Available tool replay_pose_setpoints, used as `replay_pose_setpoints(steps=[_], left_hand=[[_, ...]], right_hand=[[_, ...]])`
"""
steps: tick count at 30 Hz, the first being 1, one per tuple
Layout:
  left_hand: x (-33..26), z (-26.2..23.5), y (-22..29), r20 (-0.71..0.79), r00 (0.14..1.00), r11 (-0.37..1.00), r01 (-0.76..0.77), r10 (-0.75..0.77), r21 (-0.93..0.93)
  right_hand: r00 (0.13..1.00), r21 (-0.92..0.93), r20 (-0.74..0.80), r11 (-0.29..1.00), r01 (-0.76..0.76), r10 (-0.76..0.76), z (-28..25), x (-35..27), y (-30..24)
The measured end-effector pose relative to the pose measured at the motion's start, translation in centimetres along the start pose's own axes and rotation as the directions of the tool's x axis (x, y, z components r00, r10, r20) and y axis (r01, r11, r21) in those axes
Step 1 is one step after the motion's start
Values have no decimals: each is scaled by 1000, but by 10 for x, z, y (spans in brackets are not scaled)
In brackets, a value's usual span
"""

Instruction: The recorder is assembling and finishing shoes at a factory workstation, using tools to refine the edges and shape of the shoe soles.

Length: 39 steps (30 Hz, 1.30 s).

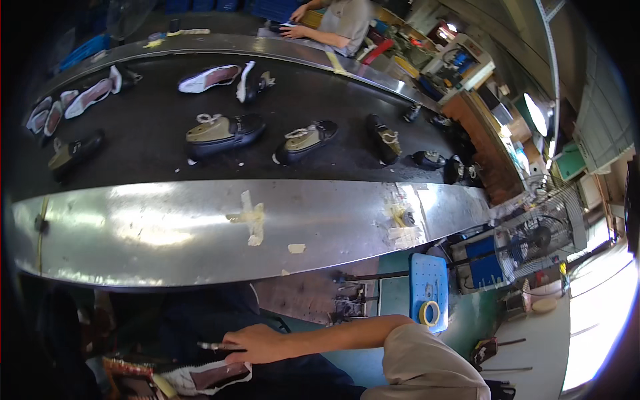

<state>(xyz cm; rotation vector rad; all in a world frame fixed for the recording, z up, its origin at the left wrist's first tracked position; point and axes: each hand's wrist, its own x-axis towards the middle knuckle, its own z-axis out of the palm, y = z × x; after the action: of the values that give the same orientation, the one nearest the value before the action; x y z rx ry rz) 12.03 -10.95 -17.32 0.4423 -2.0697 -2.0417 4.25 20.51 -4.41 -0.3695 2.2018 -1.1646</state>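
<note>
The head-worn fisheye looks down across the nearby workbench (347,223).

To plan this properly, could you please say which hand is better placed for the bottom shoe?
Right hand, probably: it is beside that shoe, holding a thin tool; the left hand cannot be made out.

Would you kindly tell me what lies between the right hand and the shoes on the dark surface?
In the head view, a metal ledge bearing tape lies between them, with dark fabric nearer the right hand.
</note>
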Motion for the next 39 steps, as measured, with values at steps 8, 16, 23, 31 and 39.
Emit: replay_pose_setpoints(steps=[8, 16, 23, 31, 39], left_hand=[[14, 124, 87, 365, 679, 595, 734, -636, -329], [-20, 148, 98, 454, 704, 651, 697, -546, -299], [-25, 130, 85, 498, 770, 846, 518, -399, -122], [-42, 123, 100, 497, 806, 938, 344, -322, 49], [-43, 126, 84, 504, 752, 730, 614, -425, -300]], right_hand=[[955, -2, -297, 1000, -22, 20, 7, -62, -20], [845, 156, 443, 902, -402, 300, -49, -67, -12], [994, -313, 40, 944, 106, -98, -20, -60, -22], [962, -634, 122, 726, 266, -246, -37, -54, -38], [986, -397, -144, 918, 22, -86, 5, -61, -25]])
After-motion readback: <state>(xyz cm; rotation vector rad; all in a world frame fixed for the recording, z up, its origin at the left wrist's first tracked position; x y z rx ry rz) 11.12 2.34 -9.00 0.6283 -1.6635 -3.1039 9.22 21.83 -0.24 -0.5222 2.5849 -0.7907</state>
